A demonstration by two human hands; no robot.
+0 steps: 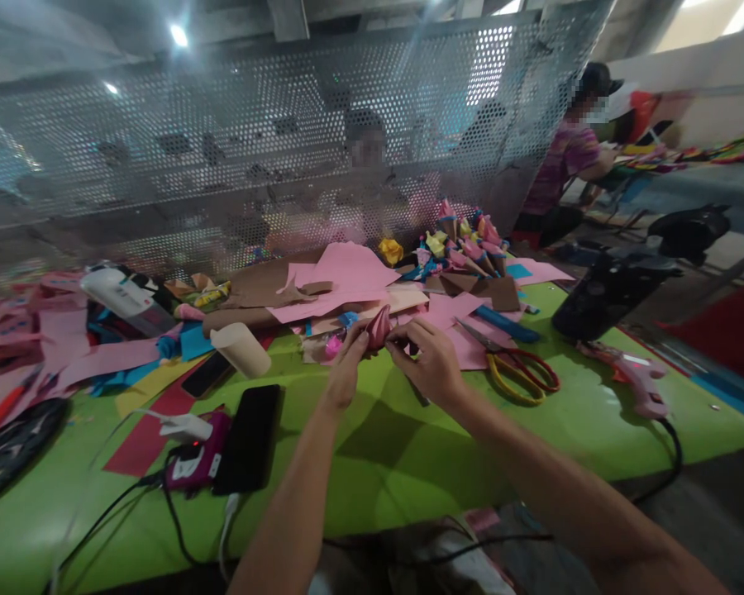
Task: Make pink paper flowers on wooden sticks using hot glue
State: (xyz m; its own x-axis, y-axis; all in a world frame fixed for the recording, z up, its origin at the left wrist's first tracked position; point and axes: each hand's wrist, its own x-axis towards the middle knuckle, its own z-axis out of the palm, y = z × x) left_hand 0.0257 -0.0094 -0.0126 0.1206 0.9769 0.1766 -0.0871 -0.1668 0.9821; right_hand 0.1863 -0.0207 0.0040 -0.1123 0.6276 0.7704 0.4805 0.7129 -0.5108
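Observation:
Above the green table [384, 487], my left hand [345, 370] is closed around the lower left side of a pink pleated paper piece [379, 326], pointed at the top like a flower bud. My right hand [431, 359] has its thumb and fingers pinched at the right edge of the same piece. A thin dark strip [419, 392] shows below the right fingers; whether it is held cannot be made out. Just right of my right hand lie scissors [502, 382] with red and yellow handles, beside a blue-handled tool [507, 323].
Pink paper sheets [347, 277] and folded paper flowers [465, 240] pile against a perforated metal panel [223, 165]. A pink glue gun [641, 380] and black tumbler [613, 289] stand right. Left are a phone [248, 438], corded purple power strip [198, 459] and cardboard tube [241, 349]. A person [570, 157] sits beyond.

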